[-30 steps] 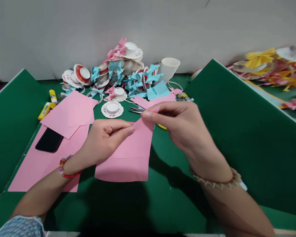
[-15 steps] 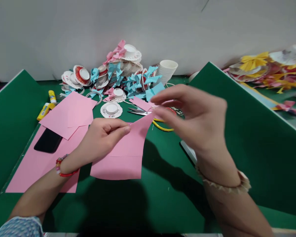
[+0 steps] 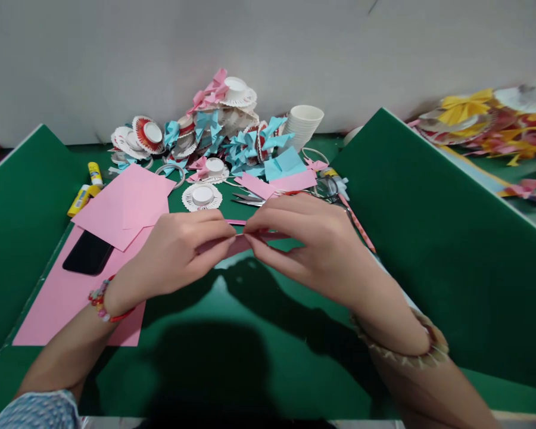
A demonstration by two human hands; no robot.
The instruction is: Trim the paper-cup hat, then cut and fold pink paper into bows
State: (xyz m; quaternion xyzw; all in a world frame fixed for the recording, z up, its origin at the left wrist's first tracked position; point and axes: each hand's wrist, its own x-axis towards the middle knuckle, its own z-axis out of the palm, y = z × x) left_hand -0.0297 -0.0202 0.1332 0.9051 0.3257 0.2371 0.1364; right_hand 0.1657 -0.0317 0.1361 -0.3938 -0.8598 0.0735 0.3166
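Note:
Both of my hands hold one pink paper sheet above the green table. The sheet is tipped nearly edge-on, so only a thin pink strip shows between my fingers. My left hand pinches its left part with fingers closed. My right hand pinches the right part, fingers pressed together. Just behind my hands lie scissors and a white paper cup base.
Pink sheets and a black phone lie at the left, glue sticks beyond them. A heap of paper hats with pink and blue bows and stacked white cups sits at the back. Green dividers flank both sides.
My right hand came back down to the sheet and pinched it. The sheet, which hung flat facing me, is lifted and turned edge-on between both hands.

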